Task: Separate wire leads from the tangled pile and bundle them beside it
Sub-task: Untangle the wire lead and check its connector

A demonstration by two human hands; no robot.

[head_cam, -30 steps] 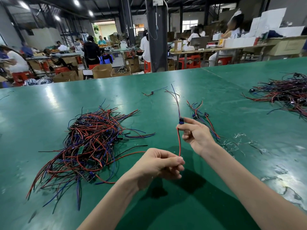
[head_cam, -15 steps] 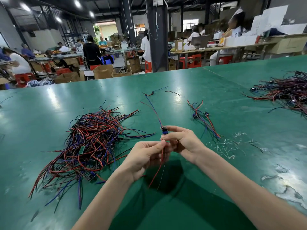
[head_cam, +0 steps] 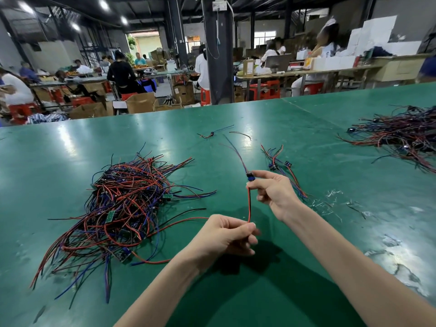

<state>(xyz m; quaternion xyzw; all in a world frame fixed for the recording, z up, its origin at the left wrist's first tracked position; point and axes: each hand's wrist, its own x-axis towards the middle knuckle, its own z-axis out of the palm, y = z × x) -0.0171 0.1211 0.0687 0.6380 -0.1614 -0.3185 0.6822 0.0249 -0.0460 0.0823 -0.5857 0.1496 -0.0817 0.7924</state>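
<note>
Bright ceiling lights (head_cam: pixel 103 3) shine from far up on the left. They leave white glare on the green worktop (head_cam: pixel 70 142), far left and near right. A dark shadow lies near the middle. Straight lines bend at the edges. Far people (head_cam: pixel 122 72) look blurry, maybe from distance.

Over the green table (head_cam: pixel 70 149) the person holds one wire lead (head_cam: pixel 249 204) taut and nearly upright. The left hand (head_cam: pixel 226 234) pinches its red lower end and the right hand (head_cam: pixel 273 192) pinches its blue connector (head_cam: pixel 250 176). The tangled pile (head_cam: pixel 122 208) lies to the left, and a small bundle (head_cam: pixel 280 166) lies just behind the right hand. A second heap (head_cam: pixel 401 133) sits far right, well apart.
</note>
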